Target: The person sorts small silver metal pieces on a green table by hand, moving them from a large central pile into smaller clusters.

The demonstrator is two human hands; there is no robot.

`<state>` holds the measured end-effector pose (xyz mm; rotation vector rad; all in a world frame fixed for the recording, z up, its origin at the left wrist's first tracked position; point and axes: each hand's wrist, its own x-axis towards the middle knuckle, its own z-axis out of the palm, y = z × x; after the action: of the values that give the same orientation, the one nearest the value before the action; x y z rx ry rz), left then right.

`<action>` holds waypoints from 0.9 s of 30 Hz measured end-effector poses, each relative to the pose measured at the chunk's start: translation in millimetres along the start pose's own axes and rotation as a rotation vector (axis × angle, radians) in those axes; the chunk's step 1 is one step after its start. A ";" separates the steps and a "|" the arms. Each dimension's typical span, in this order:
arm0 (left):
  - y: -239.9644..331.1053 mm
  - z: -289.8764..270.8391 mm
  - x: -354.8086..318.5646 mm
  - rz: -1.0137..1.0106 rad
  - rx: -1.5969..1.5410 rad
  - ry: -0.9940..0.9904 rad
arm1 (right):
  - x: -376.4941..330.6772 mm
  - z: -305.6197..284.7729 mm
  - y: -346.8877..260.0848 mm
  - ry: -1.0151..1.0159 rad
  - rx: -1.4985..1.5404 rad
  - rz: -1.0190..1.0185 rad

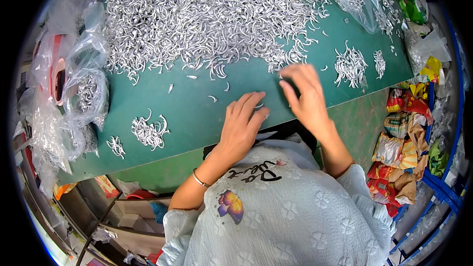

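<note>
A broad heap of small curved silver metal pieces [197, 19] covers the far part of the green table [187, 98]. My left hand [241, 122] is low over the near edge, palm down, thumb and fingers apart. A small silver piece [260, 106] shows in the gap between them; whether they touch it is unclear. My right hand [306, 92] reaches to the heap's near fringe, thumb spread from the bent fingers. Its fingertips are beside loose pieces, and no grip on one can be made out. A few single pieces [212, 98] lie between the heap and my left hand.
Small piles of pieces lie left [150, 132] and right [350, 66], with smaller ones outside them. Clear plastic bags of pieces [88, 91] crowd the left edge; another bag [352, 0] is at far right. Colourful packages [394, 150] sit by a blue rack [438, 187].
</note>
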<state>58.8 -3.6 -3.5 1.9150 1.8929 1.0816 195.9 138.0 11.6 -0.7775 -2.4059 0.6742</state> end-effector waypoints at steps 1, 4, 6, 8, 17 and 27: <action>1.1 -0.9 2.0 -0.011 0.009 -0.016 | 7.6 -8.4 -8.2 -0.035 -0.148 0.065; -5.0 3.8 -3.0 0.017 0.029 -0.040 | 4.0 7.3 0.7 -0.046 -0.182 0.125; -7.7 6.6 -6.8 0.014 -0.038 -0.052 | 3.2 22.1 -6.0 -0.026 0.023 0.131; -8.1 7.5 -9.5 0.012 -0.062 -0.041 | 11.5 30.4 -20.7 -0.150 0.199 0.172; -8.5 6.0 -11.4 -0.003 -0.059 0.003 | 44.8 1.2 11.2 -0.101 0.432 0.188; -3.9 2.1 -18.7 -0.028 -0.033 -0.001 | 38.7 24.2 9.2 -0.099 -0.145 -0.037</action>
<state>59.3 -19.9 -13.5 1.8654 1.8834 1.0968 157.6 162.2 0.5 -0.7718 -2.5756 0.5406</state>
